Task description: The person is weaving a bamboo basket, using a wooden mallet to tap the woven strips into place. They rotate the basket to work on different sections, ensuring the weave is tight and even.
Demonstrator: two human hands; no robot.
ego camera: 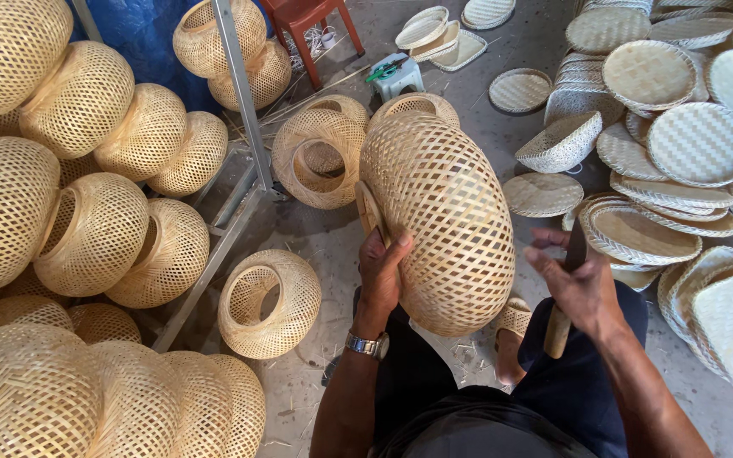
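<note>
Left hand (pixel 381 270) grips woven lampshade (pixel 443 222); right hand (pixel 581 286) clutches tool handle (pixel 558 329).

Woven trays (pixel 702 144) stacked; red stool (pixel 303 25); blue tarp (pixel 150 34).

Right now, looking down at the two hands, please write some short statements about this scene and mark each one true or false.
1. The left hand holds the rim of a round woven bamboo shade. True.
2. The right hand is empty. False: it grips a wooden-handled tool.
3. Flat woven trays are piled on the right side of the view. True.
4. The red stool lies on its side next to the person's knee. False: it stands upright far away, at the top of the view.
5. A wristwatch is on the left wrist. True.
6. All the other shades are stacked on the right. False: they are heaped on the left.
</note>
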